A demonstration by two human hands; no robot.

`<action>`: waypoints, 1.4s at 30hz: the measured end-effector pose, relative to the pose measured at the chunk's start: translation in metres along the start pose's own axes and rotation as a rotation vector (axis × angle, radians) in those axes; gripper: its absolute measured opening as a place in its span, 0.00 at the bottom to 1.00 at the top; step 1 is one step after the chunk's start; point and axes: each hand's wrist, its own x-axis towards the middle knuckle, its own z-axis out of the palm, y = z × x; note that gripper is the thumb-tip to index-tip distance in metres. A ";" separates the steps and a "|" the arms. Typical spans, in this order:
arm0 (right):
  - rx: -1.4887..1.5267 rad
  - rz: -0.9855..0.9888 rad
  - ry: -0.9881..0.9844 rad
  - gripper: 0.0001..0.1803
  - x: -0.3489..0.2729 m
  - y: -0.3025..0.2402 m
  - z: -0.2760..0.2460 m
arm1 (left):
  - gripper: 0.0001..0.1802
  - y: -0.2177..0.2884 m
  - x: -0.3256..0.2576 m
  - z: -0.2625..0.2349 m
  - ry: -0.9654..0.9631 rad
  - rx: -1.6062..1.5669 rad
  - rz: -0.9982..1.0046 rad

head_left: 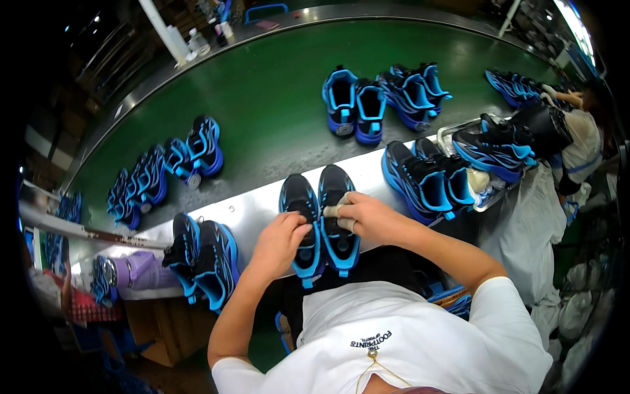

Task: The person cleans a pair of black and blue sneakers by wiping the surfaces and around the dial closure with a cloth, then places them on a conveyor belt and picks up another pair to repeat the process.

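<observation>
A pair of black and blue sneakers stands side by side in front of me, toes pointing away, heels toward my body. The fingers of my left hand [281,241] are pinched at the lace area of the left sneaker [298,192]. On the right sneaker [335,178], my right hand [365,215] has its fingers closed at the lacing near the inner edge. Pale covers wrap some of the right fingers. What exactly lies between the fingertips is hidden.
A metal ledge [257,205] runs along a green conveyor belt [262,85]. More sneakers stand on the belt and to both sides, including a pair [220,259] at left and another pair [420,180] at right. A purple jug [141,270] lies far left. A co-worker [581,138] is at right.
</observation>
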 end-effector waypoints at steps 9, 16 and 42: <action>-0.264 -0.007 -0.011 0.15 -0.008 0.010 0.000 | 0.11 0.011 0.010 0.006 -0.055 -0.041 0.040; -0.338 0.142 -0.121 0.12 -0.002 0.003 -0.003 | 0.11 0.004 0.012 0.013 -0.076 0.038 0.179; -0.100 0.023 -0.002 0.17 -0.010 0.031 -0.012 | 0.08 0.056 -0.017 0.047 -0.009 -0.434 -0.141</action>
